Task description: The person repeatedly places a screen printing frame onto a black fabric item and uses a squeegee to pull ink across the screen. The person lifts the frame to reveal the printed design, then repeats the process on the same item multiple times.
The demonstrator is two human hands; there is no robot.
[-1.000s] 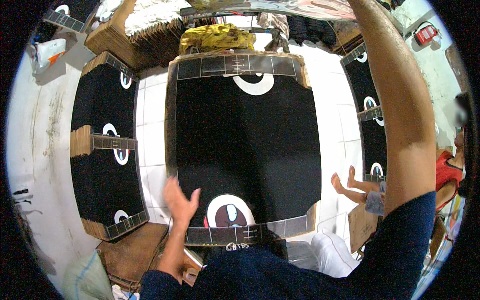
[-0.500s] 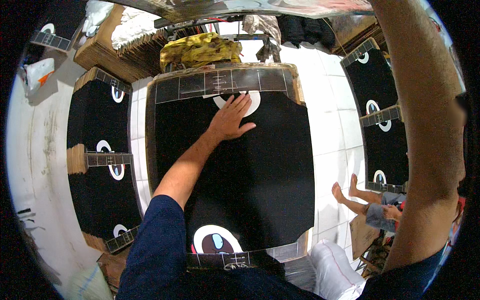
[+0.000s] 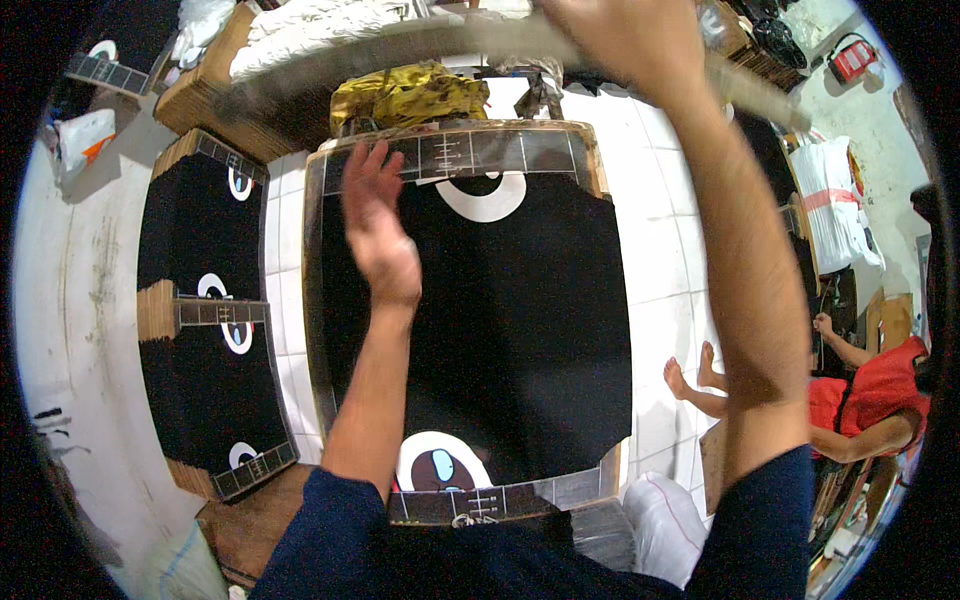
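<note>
A black cloth panel [image 3: 500, 330] lies flat on a wide board [image 3: 316, 230] in front of me. White rings show at its far edge, and a brown and blue eye print [image 3: 440, 466] at its near edge. My left hand [image 3: 378, 225] is raised over the board's far left corner, empty, its fingers stretched and a little blurred. At the top, my right hand [image 3: 630, 45] grips a long pale bar [image 3: 430, 47], blurred, like one edge of a wide frame. The picture's edge cuts off part of that hand.
More boards with black panels [image 3: 205, 235] line the left side. Crumpled yellow cloth [image 3: 410, 98] lies beyond the board, near stacked boards with white cloth [image 3: 310, 40]. On the right, a person in red [image 3: 868, 395] sits near a white sack [image 3: 830, 200]. Another white sack [image 3: 668, 525] stands near right.
My left hand has lifted off the cloth and moved left. My right arm has swung inward, bringing its hand into view, and the long bar has come lower across the top.
</note>
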